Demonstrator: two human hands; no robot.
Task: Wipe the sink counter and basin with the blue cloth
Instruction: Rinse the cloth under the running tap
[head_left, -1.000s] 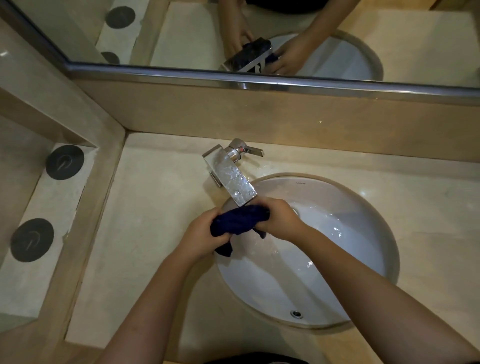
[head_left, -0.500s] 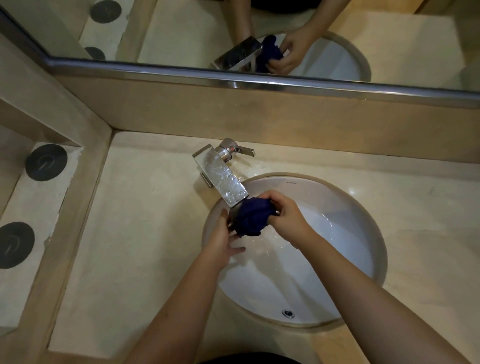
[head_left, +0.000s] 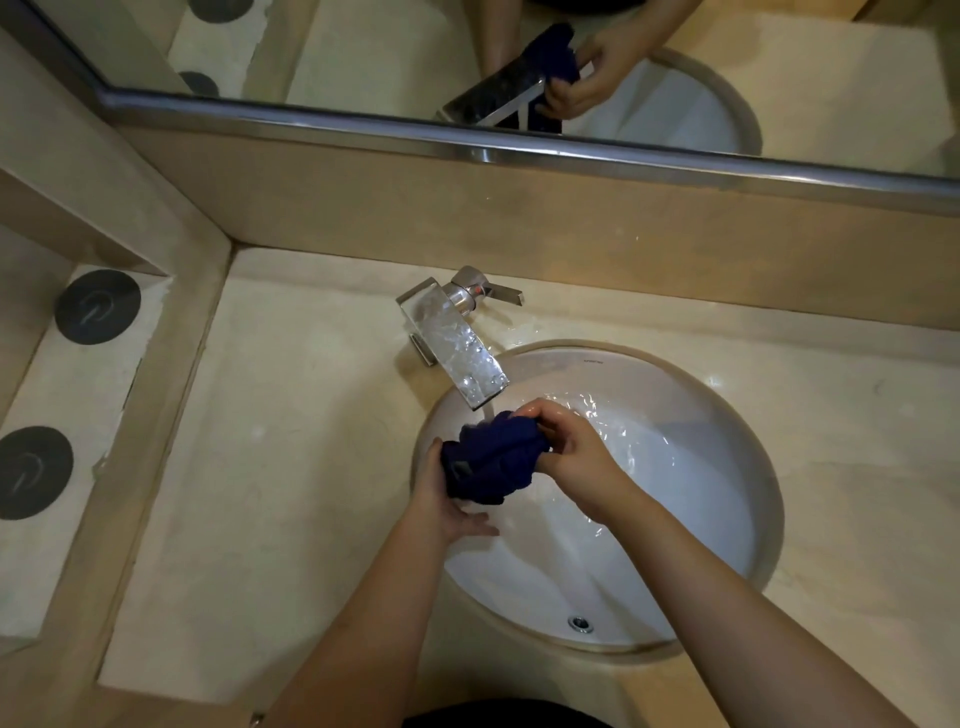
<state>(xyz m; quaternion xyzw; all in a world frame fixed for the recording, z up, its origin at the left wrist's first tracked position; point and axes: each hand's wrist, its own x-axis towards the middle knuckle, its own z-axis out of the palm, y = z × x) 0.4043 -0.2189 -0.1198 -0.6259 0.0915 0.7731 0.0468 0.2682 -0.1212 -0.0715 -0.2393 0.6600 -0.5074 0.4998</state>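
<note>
The dark blue cloth (head_left: 493, 454) is bunched into a wad just below the spout of the chrome faucet (head_left: 452, 340), over the left part of the white oval basin (head_left: 701, 467). My right hand (head_left: 571, 457) grips the cloth's right side with curled fingers. My left hand (head_left: 447, 499) lies under and against the cloth's left side, fingers extended beneath it. Water runs from the spout and ripples across the basin. The beige stone counter (head_left: 291, 441) surrounds the basin.
The basin's drain (head_left: 580, 622) lies at the near side. A mirror (head_left: 415, 57) with a metal rim runs along the back wall. Two dark round discs (head_left: 97, 306) (head_left: 31, 470) sit on a lower ledge at the left, beyond a raised stone edge.
The cloth went from a stretched roll between both hands to a bunched wad under the spout. My left hand has opened beneath it. The view shifted slightly.
</note>
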